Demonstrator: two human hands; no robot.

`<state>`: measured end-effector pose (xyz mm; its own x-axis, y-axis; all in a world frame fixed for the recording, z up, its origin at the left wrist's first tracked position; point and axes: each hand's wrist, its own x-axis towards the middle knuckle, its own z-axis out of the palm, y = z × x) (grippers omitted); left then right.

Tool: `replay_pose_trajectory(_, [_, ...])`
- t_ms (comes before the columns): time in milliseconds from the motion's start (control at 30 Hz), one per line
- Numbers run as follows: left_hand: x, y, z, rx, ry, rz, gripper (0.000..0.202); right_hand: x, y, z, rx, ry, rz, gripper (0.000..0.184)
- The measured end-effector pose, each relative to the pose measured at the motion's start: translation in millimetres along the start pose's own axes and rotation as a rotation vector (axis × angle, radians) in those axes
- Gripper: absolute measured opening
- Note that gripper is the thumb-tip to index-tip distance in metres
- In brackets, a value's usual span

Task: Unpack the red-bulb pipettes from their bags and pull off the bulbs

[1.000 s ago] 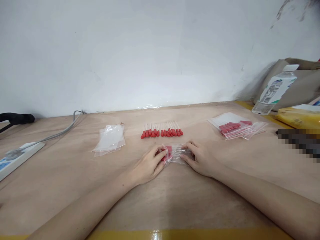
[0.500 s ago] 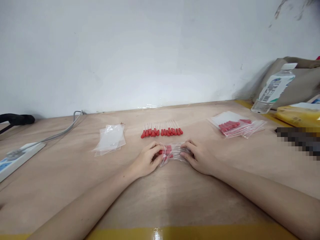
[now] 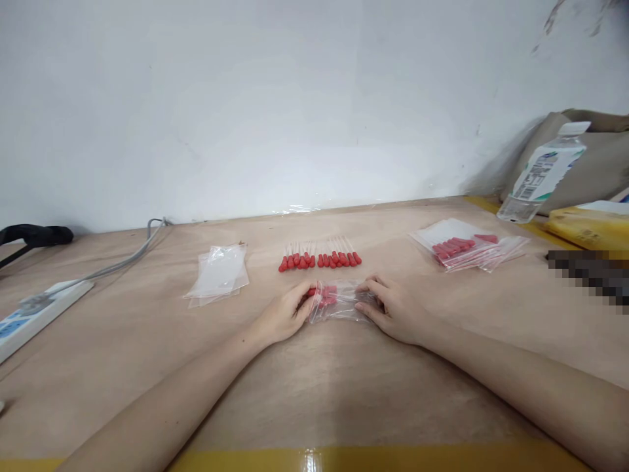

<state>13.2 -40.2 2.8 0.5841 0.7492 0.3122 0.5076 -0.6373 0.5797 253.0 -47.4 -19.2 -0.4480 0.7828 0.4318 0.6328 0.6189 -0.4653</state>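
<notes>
Bag (image 3: 346,309) of clear plastic at clock centre, partly covered at nine o'clock by the left hand (image 3: 285,318) and at three by the right hand (image 3: 399,316). Left hand pinched narrow on the bag; right hand half curled, thumb and forefinger apart on the plastic, cannot tell whether gripping. Red pieces (image 3: 328,298) inside, crowded toward nine, exact count lost under folds and glare. Power strip (image 3: 32,318) at nine and tan tote (image 3: 599,157) near two, both cut off by the frame; dark thing (image 3: 587,275) at three, masked by pixels. Bottle (image 3: 545,172) near two, white label with green and blue, barcode-like block, print too small to read; marks on the yellow packet (image 3: 590,229) likewise illegible. Near twelve, red-ended sticks (image 3: 322,261) in a row, pale shafts pointing away. Between two and three, overlapping packed bags (image 3: 472,257), red showing through.
</notes>
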Motion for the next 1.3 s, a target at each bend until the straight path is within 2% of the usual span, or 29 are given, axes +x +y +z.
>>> replay_pose_trajectory(133, [-0.7,5.0,-3.6,0.117,-0.043,0.138,0.021,0.2,0.0,0.0,0.004,0.007,-0.010,0.016])
replay_pose_trajectory(333, [0.9,9.9,-1.5,0.213,-0.018,0.107,0.010,0.4,0.7,0.9,0.007,0.003,-0.005,0.017])
replay_pose_trajectory(500, [1.5,10.3,-1.6,0.273,-0.051,0.110,0.008,0.1,-0.1,0.6,0.006,-0.011,0.000,0.017])
replay_pose_trajectory(667, [1.5,5.4,-1.7,0.299,-0.018,0.171,0.009,0.4,0.2,0.7,0.001,-0.010,-0.018,0.017])
replay_pose_trajectory(767, [0.5,2.2,-3.6,0.278,-0.001,0.219,0.008,0.3,0.1,0.5,0.003,-0.010,-0.023,0.017])
replay_pose_trajectory(900, [0.3,1.8,-8.8,0.217,-0.055,0.194,0.009,0.1,0.1,0.3,0.007,-0.006,-0.018,0.018])
replay_pose_trajectory(1067, [1.8,-2.1,-10.0,0.148,0.011,0.200,0.006,0.3,0.7,1.0,0.022,-0.005,-0.019,0.018])
replay_pose_trajectory(1167, [3.4,-8.1,-15.5,0.012,0.026,0.134,0.007,0.4,0.4,0.6,0.020,-0.017,-0.014,0.018])
replay_pose_trajectory(1233, [4.7,-12.9,-27.0,-0.112,0.000,0.009,0.009,0.3,0.2,0.1,0.017,-0.026,-0.007,0.018])
replay_pose_trajectory(1300, [5.2,-17.3,-46.4,-0.217,-0.045,-0.140,0.013,0.2,0.2,-0.3,0.015,-0.029,-0.002,0.018])
